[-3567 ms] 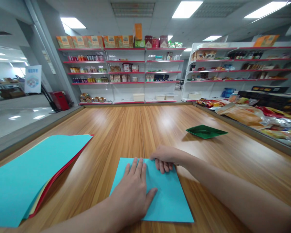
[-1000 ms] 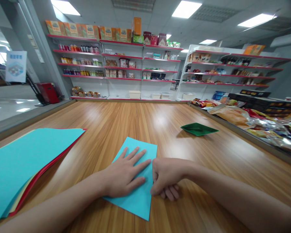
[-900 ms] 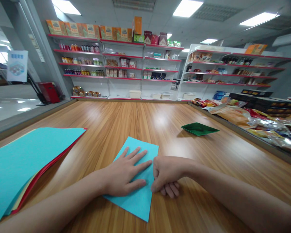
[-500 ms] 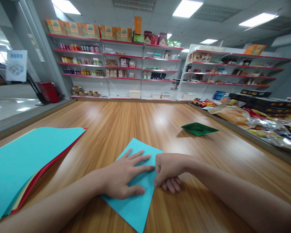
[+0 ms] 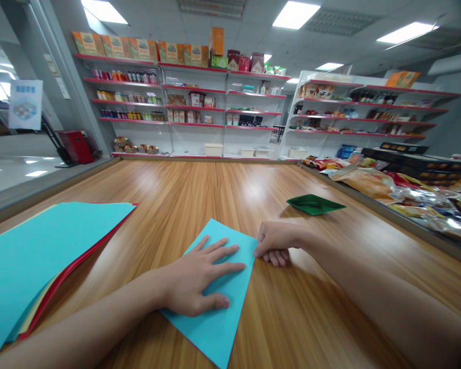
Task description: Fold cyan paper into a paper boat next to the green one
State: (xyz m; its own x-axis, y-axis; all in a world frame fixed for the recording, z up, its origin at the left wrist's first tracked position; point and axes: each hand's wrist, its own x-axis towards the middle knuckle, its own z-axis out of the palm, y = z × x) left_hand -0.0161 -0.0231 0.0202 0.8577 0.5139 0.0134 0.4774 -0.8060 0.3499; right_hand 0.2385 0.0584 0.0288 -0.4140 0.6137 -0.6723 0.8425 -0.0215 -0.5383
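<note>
A light-blue sheet of paper (image 5: 230, 307), apparently folded, lies flat and turned at an angle on the wooden table. My left hand (image 5: 203, 277) is spread flat on top of it, fingers apart and pressing it to the table. At the paper's right edge, close to the upper right corner, my right hand (image 5: 274, 243) is closed. Its thumb and forefinger meet that edge, while the other fingers curl beside the paper on the tabletop. Whether the forefinger goes under the edge is hidden.
A stack of coloured paper (image 5: 57, 251), blue on top with cream and red below, lies at the left. A folded green paper piece (image 5: 315, 204) rests at the right. Beyond the table's right rim are packaged snacks (image 5: 426, 205); stocked shelves (image 5: 194, 89) stand behind.
My right hand has moved up and away along the paper's right edge, from about its middle to near the upper corner. My left hand and the paper stay in place.
</note>
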